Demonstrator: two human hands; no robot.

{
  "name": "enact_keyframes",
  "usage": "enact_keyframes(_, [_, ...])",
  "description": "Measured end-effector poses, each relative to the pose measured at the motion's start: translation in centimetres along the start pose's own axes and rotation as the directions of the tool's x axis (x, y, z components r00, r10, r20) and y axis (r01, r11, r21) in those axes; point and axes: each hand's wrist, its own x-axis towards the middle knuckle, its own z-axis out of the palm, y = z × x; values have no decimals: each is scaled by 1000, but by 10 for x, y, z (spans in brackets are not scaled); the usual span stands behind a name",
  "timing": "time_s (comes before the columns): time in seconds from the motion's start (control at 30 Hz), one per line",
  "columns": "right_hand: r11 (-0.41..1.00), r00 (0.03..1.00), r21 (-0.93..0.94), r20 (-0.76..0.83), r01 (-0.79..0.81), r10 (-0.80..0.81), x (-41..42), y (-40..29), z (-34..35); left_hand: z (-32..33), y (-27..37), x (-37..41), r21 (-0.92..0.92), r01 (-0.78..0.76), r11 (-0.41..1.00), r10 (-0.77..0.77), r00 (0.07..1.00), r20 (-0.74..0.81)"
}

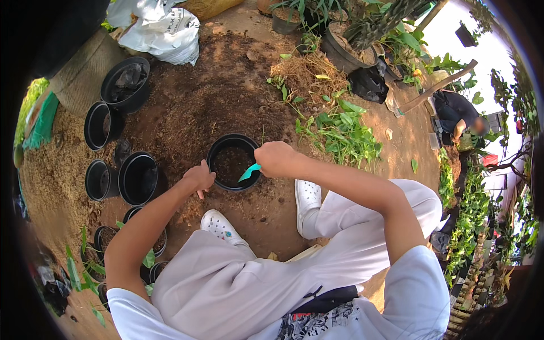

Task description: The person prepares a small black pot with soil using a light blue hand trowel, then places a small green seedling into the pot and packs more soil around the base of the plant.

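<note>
A round black plastic plant pot (233, 142) stands on the soil in front of me, with dark soil inside. My right hand (274, 159) is closed on a turquoise hand trowel (249, 172) at the pot's right rim. The trowel's blade points down and left into the pot; my fist hides its handle. My left hand (199, 178) is at the pot's left rim, its fingers partly spread and at least touching or nearly touching the rim. Whether it grips the rim is not clear.
Several black pots (142, 178) stand at the left. A white sack (170, 36) lies at the upper left. Cut green vines (352, 136) and dry roots (312, 76) lie right of the loose soil. A wooden-handled tool (440, 87) and a crouching person (454, 112) are farther right.
</note>
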Motion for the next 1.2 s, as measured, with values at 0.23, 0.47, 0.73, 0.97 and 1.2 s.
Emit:
enact_keyframes(0.23, [998,974,52,-226,24,-11,5,10,17,5,-3,-1,64,-9,998,12,999,-36])
enact_keyframes(0.47, [999,978,43,-208,10,-1,2,7,4,3,0,-4,58,-4,998,6,999,-34])
enact_keyframes(0.73, [997,996,60,-72,-38,42,4,-5,9,2,-1,-6,53,-24,998,26,999,-41])
enact_keyframes(0.97, [991,989,107,-118,-81,93,4,-6,3,4,-6,-4,58,-50,997,52,998,-41])
enact_keyframes(1.2, [988,990,87,75,-128,122,9,-10,-25,-1,-5,-2,-17,-54,998,55,998,27])
